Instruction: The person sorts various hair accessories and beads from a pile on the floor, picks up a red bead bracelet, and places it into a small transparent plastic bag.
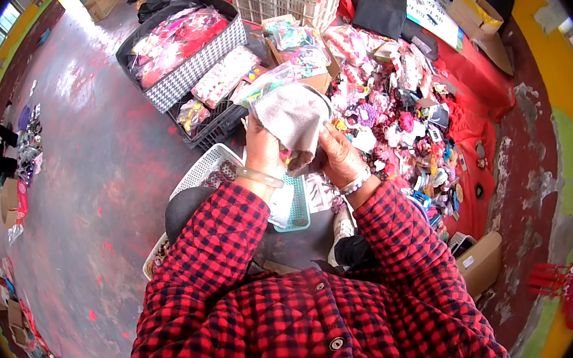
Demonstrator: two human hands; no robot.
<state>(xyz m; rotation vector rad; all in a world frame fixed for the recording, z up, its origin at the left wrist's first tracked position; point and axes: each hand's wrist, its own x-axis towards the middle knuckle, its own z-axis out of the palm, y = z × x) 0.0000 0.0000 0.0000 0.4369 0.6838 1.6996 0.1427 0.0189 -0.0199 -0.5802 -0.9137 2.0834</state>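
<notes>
A light grey-beige piece of cloth (293, 113), rounded at the top and soft-looking, is held up in front of my chest. My left hand (263, 145) grips its left edge, with the fingers partly hidden behind it. On the other side my right hand (340, 155) pinches the lower right edge, thumb in front. The cloth's lower part is darker, and a small bit of colour shows under it by the left palm. Whether it is a cap or a pouch I cannot tell. Below my hands stands a teal plastic basket (296, 217) with white papers beside it.
A large pile of hair accessories and trinkets (393, 124) covers red cloth on the right. Ahead stand a houndstooth fabric bin (207, 68), a black crate (213, 127) and a cream plastic crate (313, 7). A white basket (207, 167) is at left; a cardboard box (481, 264) lies lower right.
</notes>
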